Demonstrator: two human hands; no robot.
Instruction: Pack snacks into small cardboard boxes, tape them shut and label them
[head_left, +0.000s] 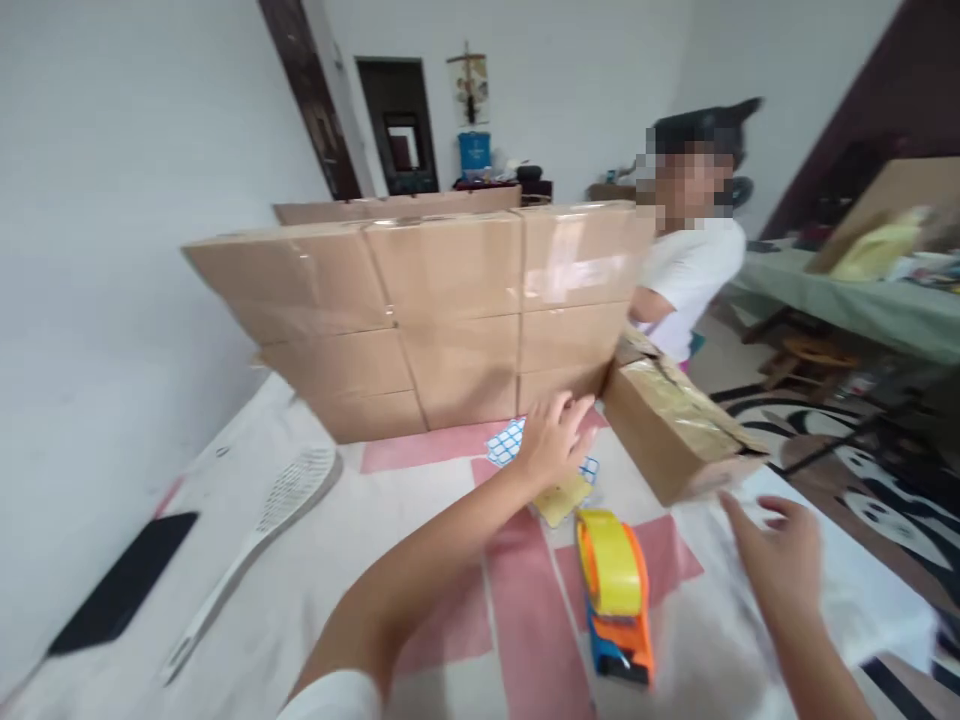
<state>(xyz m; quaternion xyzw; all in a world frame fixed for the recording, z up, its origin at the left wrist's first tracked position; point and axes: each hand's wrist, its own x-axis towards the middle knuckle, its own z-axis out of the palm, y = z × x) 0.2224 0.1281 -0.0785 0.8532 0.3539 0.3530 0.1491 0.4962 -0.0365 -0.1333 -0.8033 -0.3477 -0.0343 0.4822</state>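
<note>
Along the right edge of the surface (pixel 352 560) lies a narrow cardboard carton (pixel 656 435), its far end against or just beside a wall of taped cardboard boxes (pixel 457 320) that stands across the far side. The right hand (pixel 776 550) is at the carton's near end, thumb and fingers apart; blur hides whether a fingertip touches it. Before the wall, the left hand (pixel 553 440) has its fingers loosely spread over a blue-and-white patterned sheet (pixel 506 442) and a yellowish piece (pixel 561 500); whether it presses on them I cannot tell. Nearer the front edge sits a tape dispenser (pixel 615 590) with a yellow roll, between the two forearms. Judging from this layout, an outward push from the right hand could send the carton over the right edge, since it lies so close. A sweep of either forearm could knock the dispenser, and a dragging left palm could crease or shift the sheet. The wall stands high, so a hard shove low down might tilt it. Toward the left edge, a white slotted ladle (pixel 296 490) and a flat black object (pixel 124 582) lie well apart from both hands.
</note>
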